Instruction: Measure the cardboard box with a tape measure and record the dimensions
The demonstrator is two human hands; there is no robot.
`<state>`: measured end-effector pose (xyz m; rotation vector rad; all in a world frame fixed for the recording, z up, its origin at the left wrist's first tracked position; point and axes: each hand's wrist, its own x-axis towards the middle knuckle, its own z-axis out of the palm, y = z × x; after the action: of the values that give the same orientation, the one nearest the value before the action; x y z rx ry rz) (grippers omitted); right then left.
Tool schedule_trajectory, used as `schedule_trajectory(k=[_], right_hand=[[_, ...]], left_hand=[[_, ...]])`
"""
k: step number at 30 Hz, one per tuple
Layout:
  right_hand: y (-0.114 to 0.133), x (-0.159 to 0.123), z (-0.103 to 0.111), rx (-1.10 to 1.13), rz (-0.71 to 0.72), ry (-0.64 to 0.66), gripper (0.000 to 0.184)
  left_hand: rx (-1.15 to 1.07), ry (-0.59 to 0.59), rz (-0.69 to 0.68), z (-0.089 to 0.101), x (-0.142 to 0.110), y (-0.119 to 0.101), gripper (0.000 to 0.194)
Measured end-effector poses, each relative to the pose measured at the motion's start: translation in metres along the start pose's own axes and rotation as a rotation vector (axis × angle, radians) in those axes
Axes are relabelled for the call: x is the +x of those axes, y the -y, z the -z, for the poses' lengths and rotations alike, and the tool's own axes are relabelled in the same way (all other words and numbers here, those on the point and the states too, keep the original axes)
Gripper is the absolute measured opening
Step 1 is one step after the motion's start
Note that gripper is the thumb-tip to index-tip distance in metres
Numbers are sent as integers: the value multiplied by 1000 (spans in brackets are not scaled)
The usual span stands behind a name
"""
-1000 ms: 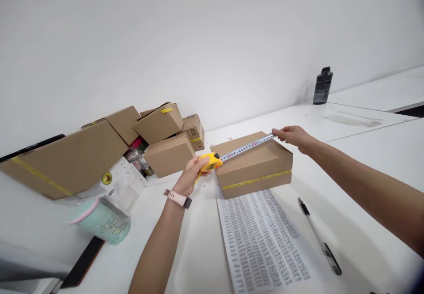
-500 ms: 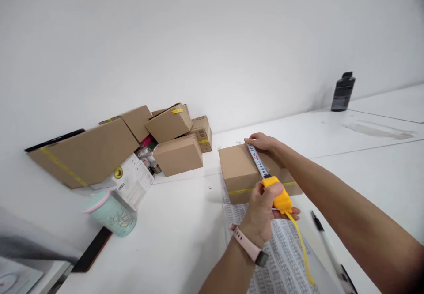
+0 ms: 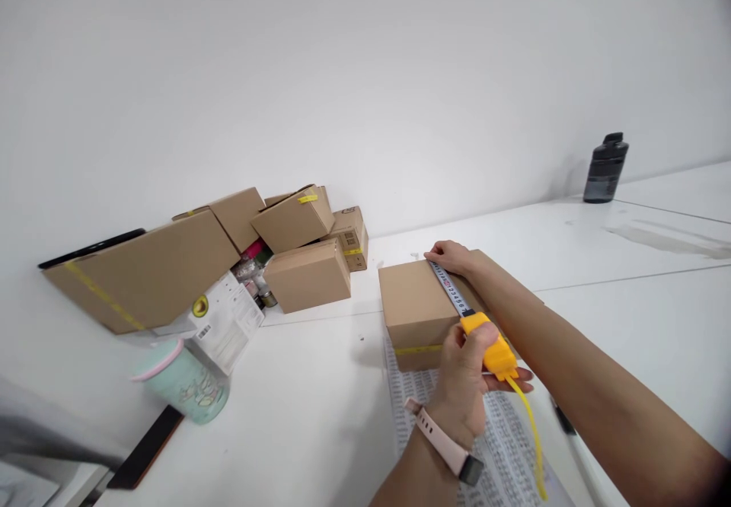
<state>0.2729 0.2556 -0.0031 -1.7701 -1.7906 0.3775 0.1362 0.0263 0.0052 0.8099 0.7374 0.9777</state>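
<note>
My left hand (image 3: 465, 366), with a pink-strapped watch on its wrist, grips the yellow case of a tape measure (image 3: 488, 343). From the case the white numbered blade runs out across the top of a cardboard box (image 3: 408, 294). At the box's far edge, my right hand (image 3: 451, 254) pinches the blade's end. A yellow wrist cord hangs from the case. Beneath the box lies a printed sheet (image 3: 496, 423) with dense rows of text. My right forearm covers the box's right side and part of a pen (image 3: 563, 418).
Several cardboard boxes (image 3: 308, 275) are piled by the wall at left, with a white box (image 3: 231, 317) and a mint-green cup (image 3: 191, 381) in front. A dark bottle (image 3: 606, 168) stands at the far right. A dark flat object (image 3: 145, 446) lies at the table's left edge.
The view has shifted slightly, so most things sit a little lower. Both hands keep their hold on the tape measure, its blade still across the box. My right forearm now hides more of the pen.
</note>
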Motion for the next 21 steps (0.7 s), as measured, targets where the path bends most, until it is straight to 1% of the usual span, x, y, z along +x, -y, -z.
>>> schedule_trajectory(k=[3,7,10,12,14,17,19,20,21], right_hand=[[1,0,3,39,-19,13,29],[3,-3,3,105,-31,-1,29],[8,-8,7,196,-22,-20,31],[15,-15,16,294,-7,-46,35],[23,-26,31,410,23,-82,39],[25,-57,58,579,88,-160,47],[15,-85,70,720,91,-261,46],[5,-100,72,771,42,-328,41],[-6,-116,71,783,-38,-395,36]], left_hand=[[8,4,0,1,-2,3,55],[12,9,16,1,1,4,57],[29,2,24,2,1,-1,56],[79,23,27,8,-5,-9,55],[155,87,8,20,-16,-19,56],[311,174,-89,50,-42,-25,63],[442,162,-143,74,-60,-19,69],[488,129,-150,86,-68,-13,71],[520,80,-149,97,-74,-5,74]])
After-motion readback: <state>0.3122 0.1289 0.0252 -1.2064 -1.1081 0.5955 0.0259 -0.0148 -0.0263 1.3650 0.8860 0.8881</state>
